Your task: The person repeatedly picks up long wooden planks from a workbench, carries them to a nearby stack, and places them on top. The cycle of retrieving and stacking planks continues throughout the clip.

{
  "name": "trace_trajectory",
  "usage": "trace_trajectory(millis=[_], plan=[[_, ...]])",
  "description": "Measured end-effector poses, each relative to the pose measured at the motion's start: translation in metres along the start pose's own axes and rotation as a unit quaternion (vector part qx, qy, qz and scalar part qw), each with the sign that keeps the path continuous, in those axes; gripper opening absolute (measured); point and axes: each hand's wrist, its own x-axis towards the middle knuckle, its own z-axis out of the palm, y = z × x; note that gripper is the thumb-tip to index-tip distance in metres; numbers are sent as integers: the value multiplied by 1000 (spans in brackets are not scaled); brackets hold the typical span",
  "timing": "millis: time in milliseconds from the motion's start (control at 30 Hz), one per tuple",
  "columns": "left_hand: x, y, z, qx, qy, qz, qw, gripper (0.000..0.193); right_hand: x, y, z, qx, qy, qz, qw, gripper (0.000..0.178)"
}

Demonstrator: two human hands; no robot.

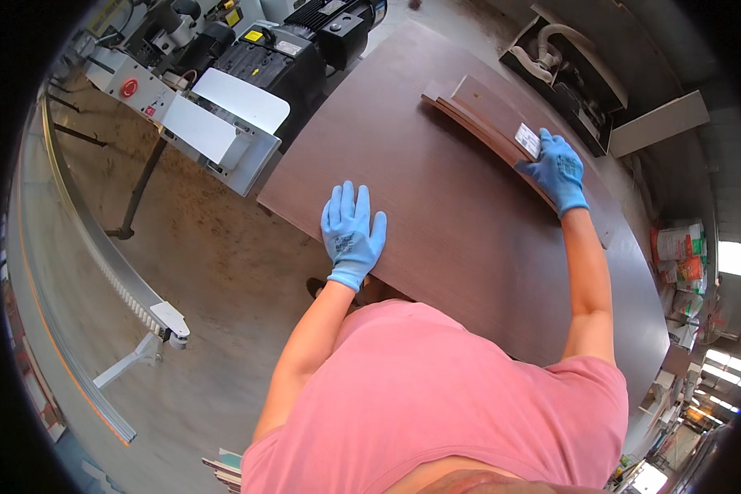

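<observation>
Presently, we count two hands, both in blue gloves with dark print on the back; we record one large brown board (461,247), smooth, faintly grained and slightly glossy, with at least two narrow brown strips (487,114) stacked on it, straight-edged and flat, lying toward its far right side; the exact number of layers we cannot tell. The left hand (352,237) lies flat on the board by its near left edge, wide, fingers extended and thumb apart, holding nothing; the right hand (558,171) rests over the strips, thumb at their left edge and fingers on top, just beside one white rectangular label (527,141); whether it closes around them we cannot tell.

Beyond the board's far left corner we note one machine (267,70) with a ribbed black motor (331,23), one round red button (129,87) and two pale, smooth plates; at left, one long metal rail (99,247) with a row of small white rollers (130,298) over a dusty floor (210,255); at upper right, one ridged, curved hose (549,51).
</observation>
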Motion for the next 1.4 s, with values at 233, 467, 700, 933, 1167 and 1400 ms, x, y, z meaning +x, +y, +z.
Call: trace_trajectory(millis=[233,467,700,933,1167,1400], plan=[[-5,-7,6,20,-20,-13,1000,58,45,-28,21,67,-36,-59,995,86],[-2,-7,5,28,-31,-22,999,58,51,-25,33,120,-133,-8,984,118],[17,8,-1,-84,-39,-67,993,56,67,32,48,445,-236,35,863,104],[70,62,40,-229,-123,-76,963,77,57,20,32,384,-282,91,874,82],[154,56,112,-191,-51,-33,980,87,76,27,37,363,-377,94,847,65],[218,97,104,-67,-102,100,988,84,46,41,67,543,-315,88,774,73]])
